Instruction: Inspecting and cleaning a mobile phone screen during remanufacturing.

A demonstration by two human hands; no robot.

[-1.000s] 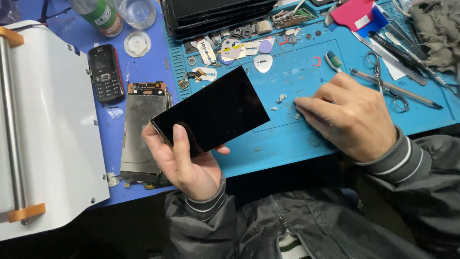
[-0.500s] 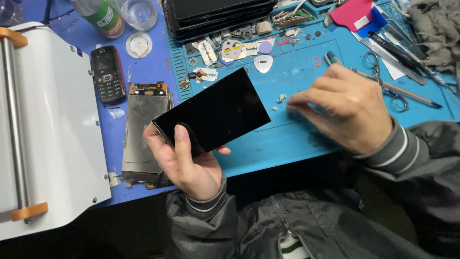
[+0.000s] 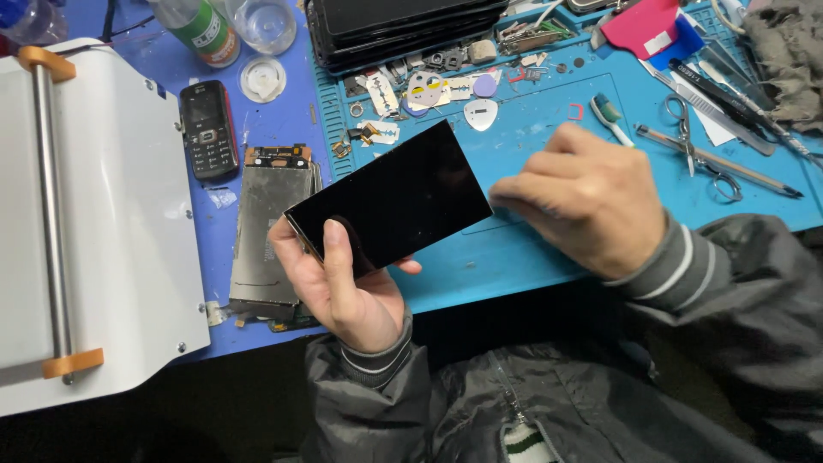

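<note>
Now black screen panel (image 3: 390, 204) in left hand (image 3: 343, 287) slants up-right.

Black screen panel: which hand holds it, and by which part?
The left hand grips the black screen panel at its lower-left end, thumb on the face. Right hand holds nothing visible.

Black rectangular screen panel (image 3: 390, 206) tilted, gripped at its lower edge. Small black keypad phone (image 3: 208, 129) upper left, screen dark. Green-labelled bottle (image 3: 199, 27) at top edge.

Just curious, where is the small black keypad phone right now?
The black keypad phone lies on the blue mat, upper left, between the white machine and the bare metal phone frame.
</note>
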